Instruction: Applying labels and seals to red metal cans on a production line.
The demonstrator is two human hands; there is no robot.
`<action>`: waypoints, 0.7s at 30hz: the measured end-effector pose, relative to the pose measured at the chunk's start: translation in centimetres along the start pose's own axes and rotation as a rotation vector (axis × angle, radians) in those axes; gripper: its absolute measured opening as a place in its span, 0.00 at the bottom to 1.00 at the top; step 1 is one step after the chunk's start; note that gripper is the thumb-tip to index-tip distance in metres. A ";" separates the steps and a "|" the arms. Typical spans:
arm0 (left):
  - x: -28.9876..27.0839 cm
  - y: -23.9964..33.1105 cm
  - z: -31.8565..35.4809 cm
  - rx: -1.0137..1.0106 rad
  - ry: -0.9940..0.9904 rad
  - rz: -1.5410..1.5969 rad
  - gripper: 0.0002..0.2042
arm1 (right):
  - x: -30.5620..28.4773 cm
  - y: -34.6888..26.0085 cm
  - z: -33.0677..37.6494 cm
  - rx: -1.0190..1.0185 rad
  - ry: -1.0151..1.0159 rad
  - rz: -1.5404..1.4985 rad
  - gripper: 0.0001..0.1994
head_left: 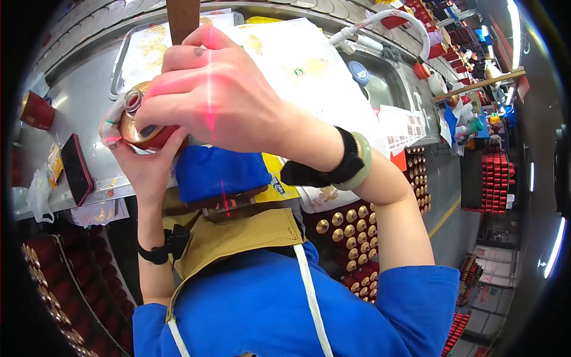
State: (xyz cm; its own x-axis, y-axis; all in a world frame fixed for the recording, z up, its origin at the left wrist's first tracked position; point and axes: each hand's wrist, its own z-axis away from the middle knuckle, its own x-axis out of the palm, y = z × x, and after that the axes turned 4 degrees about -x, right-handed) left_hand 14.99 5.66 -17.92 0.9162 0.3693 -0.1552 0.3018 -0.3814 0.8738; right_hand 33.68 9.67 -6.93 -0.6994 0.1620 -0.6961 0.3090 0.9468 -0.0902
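My left hand (143,169) is wrapped around a red bottle (134,126) with a gold shoulder and a narrow, uncapped-looking neck. The bottle stands at the left, near the front edge of the metal worktop (80,113). Over it, partly covering its right side, comes my right hand (232,89) with bent fingers and the thumb low against the bottle's shoulder. The right fingertips are closed, and whatever they may hold is hidden behind the hand. A red light line crosses the back of my right hand. Just below the hands lies a blue folded cloth (220,174).
A dark red phone (77,169) and a red cup-like container (37,110) lie left. White sheets (297,65) and a tray (122,65) are behind. A brown upright bar (183,21) stands ahead. At right are a sink (386,86) and gold-topped bottles (352,238).
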 end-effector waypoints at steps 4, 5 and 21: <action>-0.1 -0.3 -0.4 0.143 0.024 0.053 0.41 | 0.4 -0.3 0.2 -0.157 -0.071 -0.069 0.06; -0.4 -0.3 -0.3 0.033 0.000 0.085 0.39 | 0.6 -0.5 0.1 -0.222 -0.174 -0.035 0.03; -0.6 1.2 -1.4 0.076 -0.043 -0.073 0.38 | -1.1 -0.7 -0.7 -0.196 -0.311 -0.098 0.11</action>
State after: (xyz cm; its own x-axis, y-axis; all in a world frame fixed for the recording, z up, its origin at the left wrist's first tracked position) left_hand 14.47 6.14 -16.16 0.9010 0.3626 -0.2383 0.3858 -0.4183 0.8223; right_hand 33.81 8.97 -5.61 -0.4813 0.0043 -0.8766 0.1002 0.9937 -0.0502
